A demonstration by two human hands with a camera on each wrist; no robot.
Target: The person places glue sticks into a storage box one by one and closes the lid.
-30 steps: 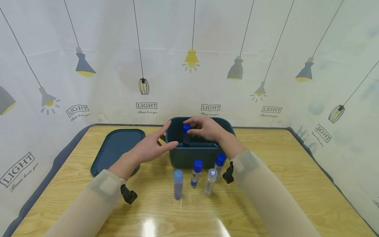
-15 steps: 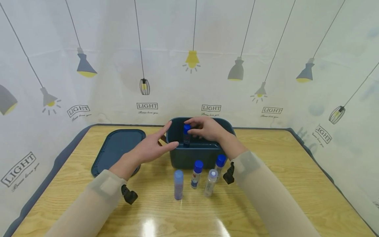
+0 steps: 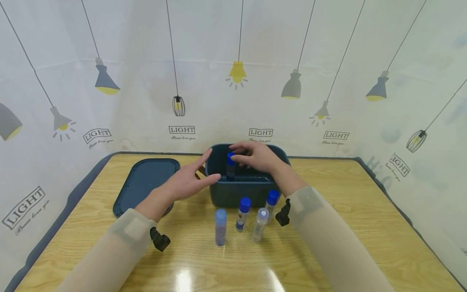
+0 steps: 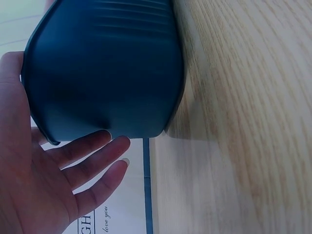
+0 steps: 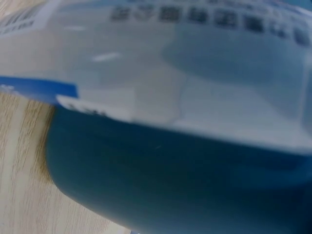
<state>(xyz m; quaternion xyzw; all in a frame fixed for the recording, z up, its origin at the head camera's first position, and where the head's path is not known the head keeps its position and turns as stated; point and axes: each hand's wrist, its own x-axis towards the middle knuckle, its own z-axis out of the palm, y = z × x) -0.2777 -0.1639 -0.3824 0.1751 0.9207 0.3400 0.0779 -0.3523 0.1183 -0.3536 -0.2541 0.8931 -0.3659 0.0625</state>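
Hands apart: left hand (image 3: 184,181) spread against the dark-teal plastic bin (image 3: 226,194), right hand (image 3: 260,158) at the blue-capped cylindrical bottle (image 3: 230,167) upright inside, between them; I can't tell from here whether the right pinches.

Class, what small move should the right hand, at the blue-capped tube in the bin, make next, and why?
Probably lift the right hand clear of the bin: the blue-capped tube stands upright inside, the fingers seem loose beside its cap, and four tubes stand on the table.
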